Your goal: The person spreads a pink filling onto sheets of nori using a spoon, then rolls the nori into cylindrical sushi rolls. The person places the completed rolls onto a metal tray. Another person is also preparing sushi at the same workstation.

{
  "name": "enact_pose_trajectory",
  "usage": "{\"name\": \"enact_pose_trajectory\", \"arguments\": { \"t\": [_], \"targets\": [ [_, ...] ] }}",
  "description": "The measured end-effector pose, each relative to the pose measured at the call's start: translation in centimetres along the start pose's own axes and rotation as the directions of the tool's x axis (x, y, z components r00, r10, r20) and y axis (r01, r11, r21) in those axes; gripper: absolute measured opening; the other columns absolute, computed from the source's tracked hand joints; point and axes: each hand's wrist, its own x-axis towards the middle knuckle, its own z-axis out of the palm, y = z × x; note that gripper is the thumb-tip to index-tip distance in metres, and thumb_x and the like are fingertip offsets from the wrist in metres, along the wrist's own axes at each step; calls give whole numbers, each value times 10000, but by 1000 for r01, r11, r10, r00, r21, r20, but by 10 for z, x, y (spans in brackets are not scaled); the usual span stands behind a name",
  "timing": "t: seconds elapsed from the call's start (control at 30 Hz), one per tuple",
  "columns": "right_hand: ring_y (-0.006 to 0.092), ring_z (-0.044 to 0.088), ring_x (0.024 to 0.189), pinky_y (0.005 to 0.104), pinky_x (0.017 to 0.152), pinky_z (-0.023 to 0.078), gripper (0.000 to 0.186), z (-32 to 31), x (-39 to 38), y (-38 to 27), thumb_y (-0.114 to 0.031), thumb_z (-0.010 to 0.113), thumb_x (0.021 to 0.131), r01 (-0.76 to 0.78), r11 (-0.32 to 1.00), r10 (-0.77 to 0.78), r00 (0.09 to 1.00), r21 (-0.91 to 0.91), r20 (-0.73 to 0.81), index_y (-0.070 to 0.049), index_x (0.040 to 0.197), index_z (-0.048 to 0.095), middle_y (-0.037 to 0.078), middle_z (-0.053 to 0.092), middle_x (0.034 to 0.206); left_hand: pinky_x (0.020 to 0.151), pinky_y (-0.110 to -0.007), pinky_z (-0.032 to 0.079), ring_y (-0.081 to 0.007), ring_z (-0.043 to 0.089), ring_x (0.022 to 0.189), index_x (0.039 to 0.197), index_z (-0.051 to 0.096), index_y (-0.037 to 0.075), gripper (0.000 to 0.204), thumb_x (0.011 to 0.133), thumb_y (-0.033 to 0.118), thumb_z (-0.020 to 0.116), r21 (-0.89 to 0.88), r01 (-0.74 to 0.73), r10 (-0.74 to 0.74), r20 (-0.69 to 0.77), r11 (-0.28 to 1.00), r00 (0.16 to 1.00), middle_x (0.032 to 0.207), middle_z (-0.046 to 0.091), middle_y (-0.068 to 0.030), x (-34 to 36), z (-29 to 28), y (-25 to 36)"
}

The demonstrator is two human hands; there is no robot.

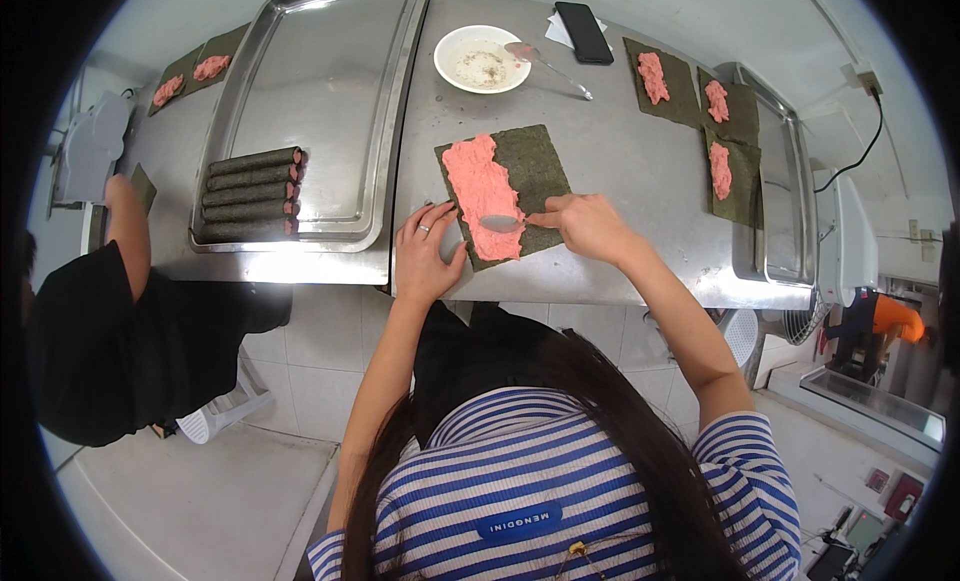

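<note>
R fingers (546, 219) w/ 1 spoon (499, 223)

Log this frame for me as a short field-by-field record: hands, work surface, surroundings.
Left hand: open, fingers at the near left edge of the seaweed sheet
Right hand: gripping a spoon, its bowl against the pink paste
Paste spread: left part of the sheet covered, right part bare
Beyond the sheet: white bowl with a second spoon; dark phone
Left: metal tray with dark rolls
Right: more paste-topped sheets
Nearby: co-worker, far left
</note>
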Motion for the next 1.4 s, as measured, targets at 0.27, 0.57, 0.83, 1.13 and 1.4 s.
{"name": "enact_pose_trajectory", "arguments": {
  "t": [0.27, 0.57, 0.83, 1.13, 1.4],
  "targets": [
    [226, 608, 831, 378, 694, 498, 425, -13, 0, 8, -5, 561, 736, 141, 983, -133, 988, 114, -76, -228, 1058, 725, 10, 617, 830, 1000, -423, 377, -267, 475, 1219, 1170, 596, 122, 486, 703, 190, 710, -10, 15, -15, -4, 1000, 1000, 1275, 563, 1, 0, -1, 1],
    [221, 577, 789, 363, 696, 500, 400, -1, 53, 31, 7, 549, 745, 168, 980, -191, 946, -108, -262, -208, 1026, 735, 9, 599, 820, 1011, -430, 367, -254, 460, 1239, 1178, 588, 126, 481, 717, 195, 703, 4, 12, -12, 4, 1000, 1000, 1304, 544, 16, -1, 0, 1],
    [231, 609, 853, 374, 725, 502, 381, -3, 90, 35, -42, 574, 748, 138, 974, -188, 935, -181, -300, -200, 1064, 718, 17, 628, 866, 1016, -440, 355, -257, 447, 1254, 1176, 572, 120, 477, 721, 200, 688, 25, 18, -19, 36, 1000, 999, 1337, 524, 17, 0, -2, 3],
    [314, 636, 823, 436, 692, 501, 397, -22, 69, 22, -53, 531, 789, -232, 971, 236, 911, 52, -337, -171, 1138, 679, 108, 630, 891, 1032, -436, 338, -255, 434, 1266, 1181, 562, 106, 483, 723, 200, 683, 26, 34, -36, 45, 999, 998, 1351, 514, 12, 2, -3, 5],
    [336, 650, 788, 453, 640, 509, 410, 20, 68, -24, -31, 510, 781, -367, 921, 388, 857, 127, -338, -142, 1137, 679, 126, 628, 902, 1026, -442, 343, -268, 430, 1273, 1191, 552, 107, 507, 708, 200, 673, 20, 34, -35, 52, 999, 998, 1401, 487, 8, 0, -3, 4]
  ]
}}
